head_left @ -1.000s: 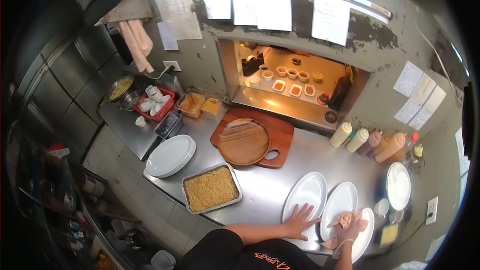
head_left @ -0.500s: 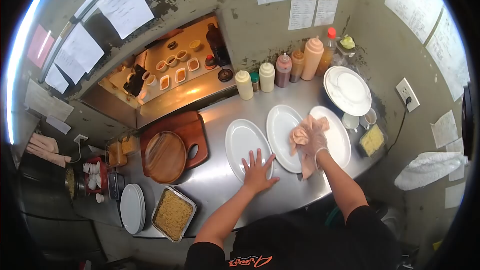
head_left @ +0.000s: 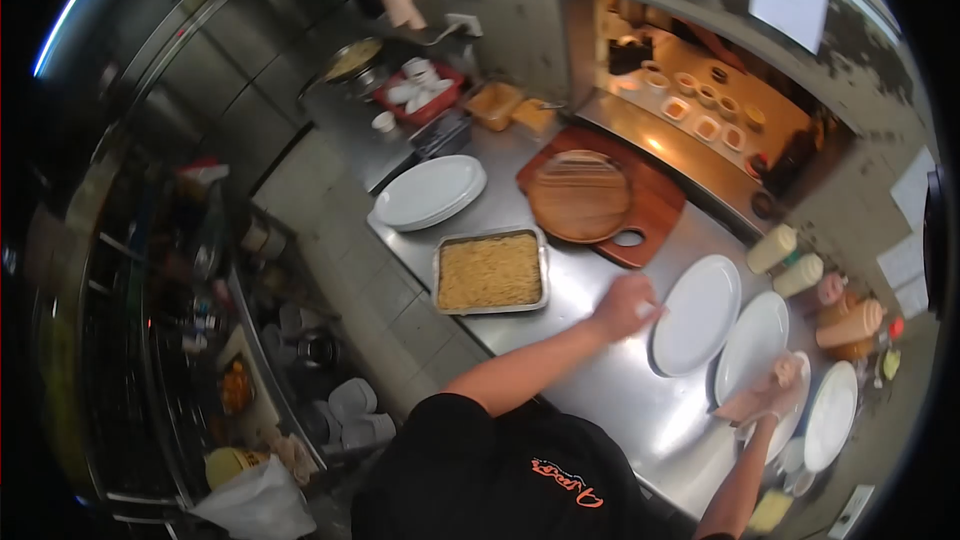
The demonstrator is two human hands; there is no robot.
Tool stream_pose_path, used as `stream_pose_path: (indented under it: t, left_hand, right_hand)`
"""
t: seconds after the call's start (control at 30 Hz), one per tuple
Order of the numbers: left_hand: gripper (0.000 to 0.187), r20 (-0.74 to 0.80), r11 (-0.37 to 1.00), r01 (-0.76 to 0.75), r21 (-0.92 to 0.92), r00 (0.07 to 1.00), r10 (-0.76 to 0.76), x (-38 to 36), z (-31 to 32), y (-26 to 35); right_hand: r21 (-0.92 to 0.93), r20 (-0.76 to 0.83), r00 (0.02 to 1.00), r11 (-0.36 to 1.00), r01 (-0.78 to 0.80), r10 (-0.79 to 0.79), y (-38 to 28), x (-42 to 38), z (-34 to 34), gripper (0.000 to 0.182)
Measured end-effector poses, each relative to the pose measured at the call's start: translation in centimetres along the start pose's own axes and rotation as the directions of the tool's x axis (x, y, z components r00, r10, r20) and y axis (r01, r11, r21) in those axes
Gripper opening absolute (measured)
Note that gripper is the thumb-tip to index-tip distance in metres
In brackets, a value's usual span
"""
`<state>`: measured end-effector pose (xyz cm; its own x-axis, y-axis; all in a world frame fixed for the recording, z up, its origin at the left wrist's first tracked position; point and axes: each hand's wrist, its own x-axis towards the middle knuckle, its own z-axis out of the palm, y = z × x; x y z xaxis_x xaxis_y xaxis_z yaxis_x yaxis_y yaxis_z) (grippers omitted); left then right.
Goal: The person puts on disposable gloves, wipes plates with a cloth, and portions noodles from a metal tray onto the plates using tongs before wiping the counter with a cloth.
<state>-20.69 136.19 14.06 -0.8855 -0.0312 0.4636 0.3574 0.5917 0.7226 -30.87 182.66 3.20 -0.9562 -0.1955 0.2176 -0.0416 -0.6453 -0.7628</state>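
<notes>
- Peach cloth (head_left: 738, 406) is lying across the near parts of the middle oval plate (head_left: 755, 340) and the right oval plate (head_left: 786, 433); the gloved right hand (head_left: 771, 398) is having its fingers clamped on it.
- Left hand (head_left: 630, 308) is no longer resting spread on the left oval plate (head_left: 697, 315); it is hovering just beside (blur is hiding its fingers, so I cannot tell if they are together).
- Now only the right hand is working at the plates.

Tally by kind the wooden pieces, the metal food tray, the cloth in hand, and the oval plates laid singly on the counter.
Oval white plates: 3
Round wooden plate: 1
Wooden board: 1
Metal food tray: 1
Cloth: 1
Total: 7
</notes>
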Motion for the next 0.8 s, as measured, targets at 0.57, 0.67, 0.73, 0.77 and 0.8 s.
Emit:
stream_pose_path:
  t: [0.57,0.67,0.73,0.77,0.8]
  left_hand:
    - [0.058,-0.486,0.125,0.989,0.074,0.145,-0.862,-13.6,-44.4,-31.6]
    - [0.048,-0.460,0.226,0.969,0.102,0.247,-0.853,-14.4,-45.2,-30.2]
    - [0.040,-0.416,0.261,0.961,0.091,0.275,-0.867,-13.7,-46.4,-28.4]
    - [0.036,-0.316,0.281,0.952,-0.119,0.231,-0.920,-13.9,-46.6,-28.9]
    - [0.032,-0.207,0.276,0.904,-0.327,0.217,-0.954,-14.1,-46.7,-29.2]
  right_hand:
    - [-0.893,-0.017,0.466,0.196,-0.405,0.885,12.2,-12.4,56.1,0.035]
    - [-0.917,-0.041,0.416,0.131,-0.377,0.908,15.2,-12.5,59.3,0.035]
    - [-0.931,-0.048,0.396,0.103,-0.350,0.917,17.0,-12.5,60.9,0.035]
    - [-0.938,-0.045,0.385,0.093,-0.333,0.922,17.7,-12.5,61.7,0.035]
    - [-0.945,-0.043,0.382,0.086,-0.315,0.923,18.5,-12.6,62.6,0.035]
